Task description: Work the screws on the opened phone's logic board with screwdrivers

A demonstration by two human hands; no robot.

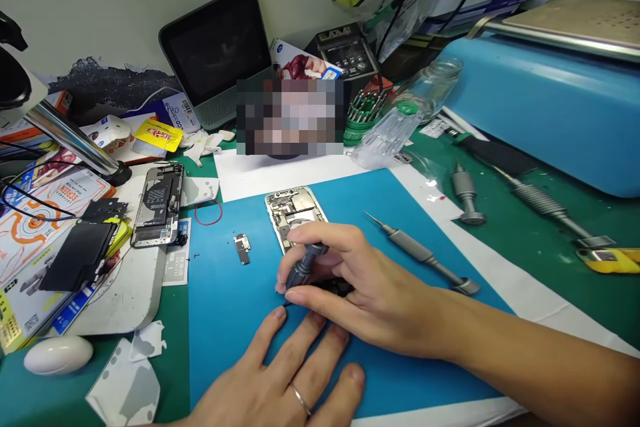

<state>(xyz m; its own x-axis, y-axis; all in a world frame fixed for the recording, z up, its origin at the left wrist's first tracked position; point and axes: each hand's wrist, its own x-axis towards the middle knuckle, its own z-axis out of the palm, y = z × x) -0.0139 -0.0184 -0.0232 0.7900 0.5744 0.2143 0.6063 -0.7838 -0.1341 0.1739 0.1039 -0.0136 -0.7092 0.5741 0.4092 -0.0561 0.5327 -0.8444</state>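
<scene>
In the head view, my right hand (345, 280) is closed around a dark grey screwdriver (301, 270), tilted with its tip down by my left fingertips. My left hand (295, 370), with a ring on one finger, lies with fingers stretched out on the blue mat (225, 353). Whatever the screwdriver tip touches is too small and covered to make out. Just behind my right hand lies an opened phone body (293, 210), its lower part hidden. A small metal-and-black phone part (242, 249) and tiny screws rest to the left. A dark piece under my right hand is mostly covered.
A second grey screwdriver (417, 250) lies on the mat to the right, with more drivers (467, 193) beyond. At left, a phone screen assembly (159, 203) rests on a white stand amid boxes. A red rubber band (209, 212) and a green bit holder (363, 117) are farther back.
</scene>
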